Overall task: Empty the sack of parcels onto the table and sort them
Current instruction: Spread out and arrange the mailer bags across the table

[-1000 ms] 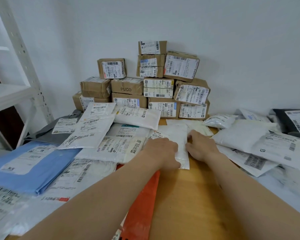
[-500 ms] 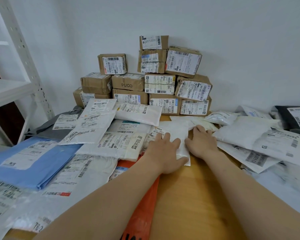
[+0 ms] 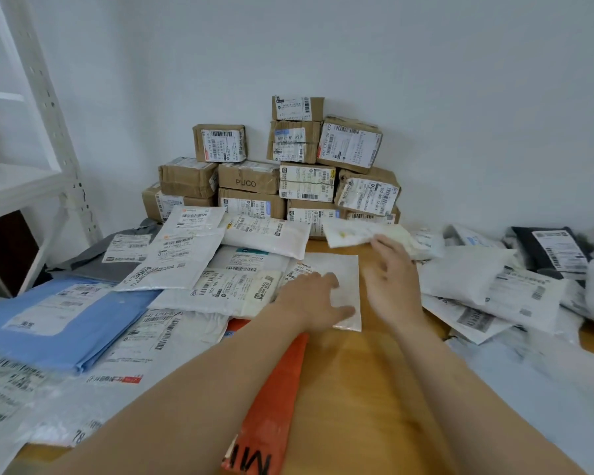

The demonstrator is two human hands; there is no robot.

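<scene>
Nearest the camera, an orange plastic mailer (image 3: pixel 271 406) is being cut off by the lower edge of the view, so its black print is being shown only in part. It is lying on the wooden desk (image 3: pixel 357 389). Further in, a flat white padded mailer (image 3: pixel 340 279) is being pressed onto the desk by the left hand (image 3: pixel 309 299), whose fingers are being laid out straight on it. The step in hand is judged to be placing this mailer with the soft parcels on the left. This is best done by sliding it flat, label up, without disturbing the bags it is touching. The right hand (image 3: pixel 391 272) is being held apart from the left, just beyond it. Because the right hand is being blurred by motion, it cannot be told whether its fingertips are pinching the crumpled cream packet (image 3: pixel 357 231) or only nearing it. Farthest off, brown cardboard boxes (image 3: pixel 288 180) are being stacked against the wall. No sack is being shown anywhere.
</scene>
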